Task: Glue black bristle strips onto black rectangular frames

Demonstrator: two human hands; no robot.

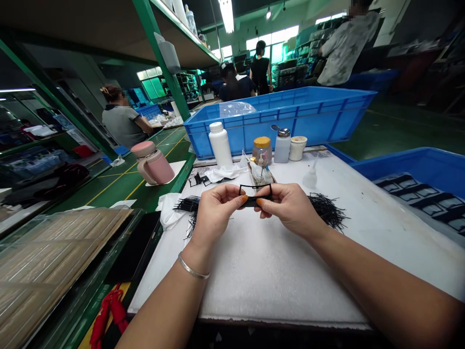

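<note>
Both hands meet above the middle of the white padded table, raised clear of it so the small black frame piece sits close under the eyes. The left hand pinches its left end between thumb and forefinger; the right hand pinches the right end the same way, each grip closed on the piece (a thin, open rectangle, so it is held by its ends).

Loose black strips lie heaped by the right wrist, more by the left, within easy reach. Bottles and jars, a white bottle among them, stand along the far edge, before a blue crate.
</note>
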